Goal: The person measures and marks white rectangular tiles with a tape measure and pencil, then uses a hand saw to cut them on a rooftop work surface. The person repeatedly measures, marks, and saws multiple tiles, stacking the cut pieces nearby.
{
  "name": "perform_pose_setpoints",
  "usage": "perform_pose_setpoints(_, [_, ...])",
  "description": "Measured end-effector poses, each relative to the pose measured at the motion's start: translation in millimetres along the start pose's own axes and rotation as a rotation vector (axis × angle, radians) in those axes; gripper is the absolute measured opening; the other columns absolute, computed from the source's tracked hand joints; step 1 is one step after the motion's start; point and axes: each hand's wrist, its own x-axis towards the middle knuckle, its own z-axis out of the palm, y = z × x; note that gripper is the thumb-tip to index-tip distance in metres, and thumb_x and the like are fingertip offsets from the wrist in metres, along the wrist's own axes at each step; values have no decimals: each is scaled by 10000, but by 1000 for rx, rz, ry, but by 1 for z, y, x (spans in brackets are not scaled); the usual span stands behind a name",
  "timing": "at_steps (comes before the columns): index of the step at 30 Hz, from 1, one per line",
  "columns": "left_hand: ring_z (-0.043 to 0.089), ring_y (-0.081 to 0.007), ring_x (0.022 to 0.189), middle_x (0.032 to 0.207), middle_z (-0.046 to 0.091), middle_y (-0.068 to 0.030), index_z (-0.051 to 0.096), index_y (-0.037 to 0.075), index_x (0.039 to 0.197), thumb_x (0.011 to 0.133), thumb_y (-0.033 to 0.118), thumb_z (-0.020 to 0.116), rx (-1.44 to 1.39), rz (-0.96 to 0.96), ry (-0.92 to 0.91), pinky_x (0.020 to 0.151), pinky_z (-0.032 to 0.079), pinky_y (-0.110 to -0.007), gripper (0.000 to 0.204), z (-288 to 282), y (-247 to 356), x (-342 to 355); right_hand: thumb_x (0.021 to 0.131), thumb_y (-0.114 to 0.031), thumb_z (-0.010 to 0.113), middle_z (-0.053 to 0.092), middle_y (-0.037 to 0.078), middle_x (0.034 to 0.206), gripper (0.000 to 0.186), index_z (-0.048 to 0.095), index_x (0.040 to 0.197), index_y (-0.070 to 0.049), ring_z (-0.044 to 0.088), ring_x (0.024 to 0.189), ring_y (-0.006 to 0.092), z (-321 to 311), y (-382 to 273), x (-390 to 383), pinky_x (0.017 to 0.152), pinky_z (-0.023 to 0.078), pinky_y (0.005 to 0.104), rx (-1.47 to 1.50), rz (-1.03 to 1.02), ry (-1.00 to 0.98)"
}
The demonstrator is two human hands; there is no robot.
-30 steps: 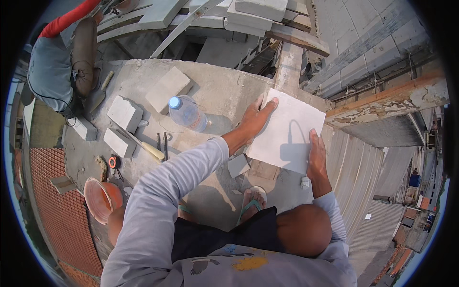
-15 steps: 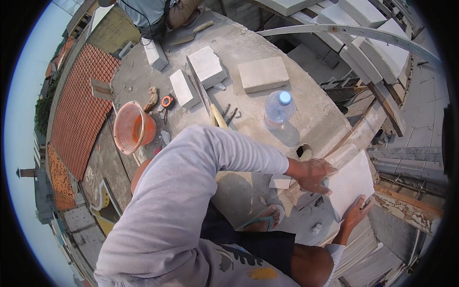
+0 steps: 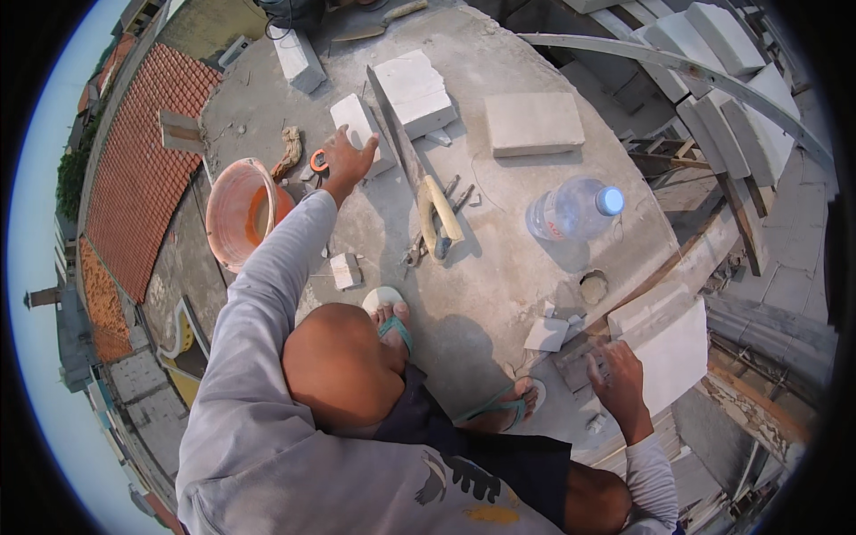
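My left hand (image 3: pixel 350 162) reaches out over the concrete slab with its fingers spread. Its fingertips lie over the near part of a narrow white block (image 3: pixel 355 114); whether they touch it I cannot tell. An orange tape measure (image 3: pixel 318 160) sits just left of that hand. My right hand (image 3: pixel 621 385) is open, fingers apart, beside a large white block (image 3: pixel 664 361) at the slab's right edge. To the right of the narrow block lies a handsaw (image 3: pixel 395 125) with a pale handle (image 3: pixel 437 209), a few dark hand tools (image 3: pixel 464 198) next to it.
An orange bucket (image 3: pixel 241 218) stands at the left. Two more white blocks (image 3: pixel 415 89) (image 3: pixel 535 123) and a clear water bottle (image 3: pixel 575 210) are on the slab (image 3: pixel 499 267). A hole (image 3: pixel 593 286) and block scraps (image 3: pixel 546 333) lie near my right hand. Another person (image 3: pixel 299 13) is at the far edge.
My left hand has left the large block at the right and swung far left to the narrow block. My right hand has come off the large block's near edge and moved left.
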Motion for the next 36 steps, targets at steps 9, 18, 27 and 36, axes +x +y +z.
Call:
perform_pose_setpoints(9, [627,-344,1298,1469,579,-243,384,52,1584,878,224,843,-513,-88,-33,1082,517,-421,859,6,-40,15,871,-302,852,471,214,1588,907,406,1646,-151,523,1394,422,112,25,53,1148,497,531,-403,-154,-455])
perform_pose_setpoints(18, [516,-327,1407,1561,470,-210,331,20,1649,834,206,771,-502,418,-262,1182,421,-444,945,-123,-12,-106,919,-385,792,445,281,1550,944,318,1666,-55,494,1402,494,133,21,60,1171,453,526,-57,4,-343])
perform_pose_setpoints(27, [526,-443,1435,1553,535,-235,461,120,1600,764,334,869,-270,1015,-1091,1196,440,-503,954,-144,77,-168,1076,-462,599,528,321,1485,797,300,1655,-3,525,1389,488,115,27,98,1178,437,522,374,147,-233])
perform_pose_setpoints(36, [488,-479,1430,1561,470,-291,327,111,1657,818,325,806,-233,975,-1196,1203,410,-524,990,-22,93,-240,1133,-535,489,660,208,1375,675,471,1578,-28,667,1251,270,86,12,90,957,586,403,988,641,-101])
